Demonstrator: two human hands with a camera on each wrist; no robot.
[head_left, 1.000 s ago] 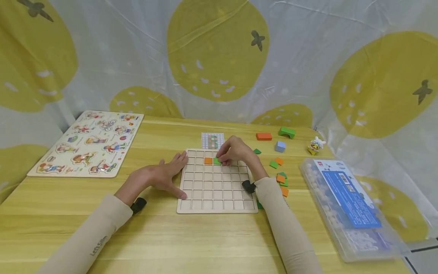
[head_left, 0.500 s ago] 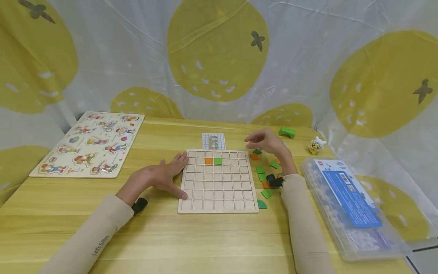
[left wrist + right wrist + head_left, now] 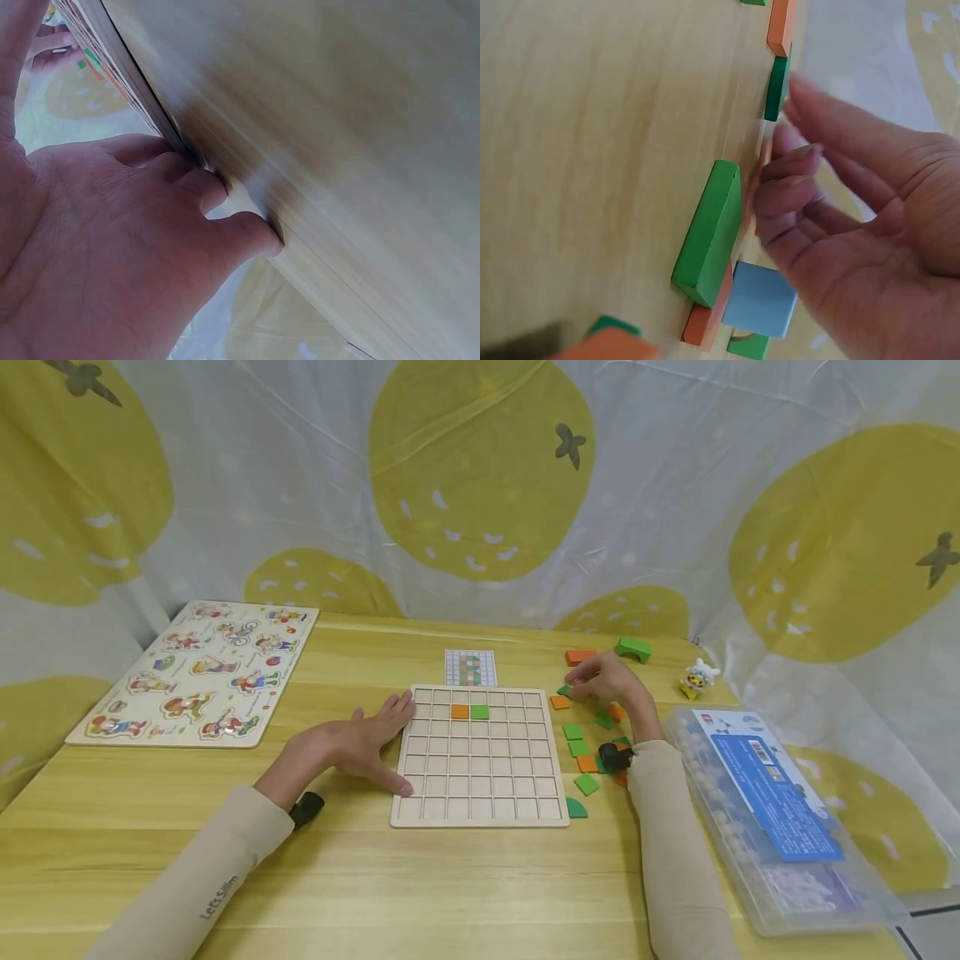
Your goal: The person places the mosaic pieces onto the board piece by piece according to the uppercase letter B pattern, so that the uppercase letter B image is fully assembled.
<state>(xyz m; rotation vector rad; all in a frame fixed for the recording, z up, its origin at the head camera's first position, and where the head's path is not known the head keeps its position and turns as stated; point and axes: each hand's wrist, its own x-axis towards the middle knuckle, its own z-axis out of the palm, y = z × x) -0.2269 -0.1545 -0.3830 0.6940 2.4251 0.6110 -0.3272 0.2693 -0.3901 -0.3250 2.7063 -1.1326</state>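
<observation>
Head: left hand spreads against the grid board at nine o'clock; steady pressure likely helps. Right hand, curled, at the board's two o'clock by the dark green piece; wrist camera partly covers loose tiles.

Left wrist: board nearly edge-on, cells unreadable.

Right wrist: contact unclear, can't tell if pinching; opposite-edge pinch should suit.

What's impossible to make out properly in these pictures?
Head view: the blue block is hidden behind the right hand.
Head view: print on the blue label is too small to read.
Right wrist view: blurred fingertips leave unclear whether they grip the dark green piece.
Left wrist view: the grid board is edge-on, hiding its squares.
</observation>
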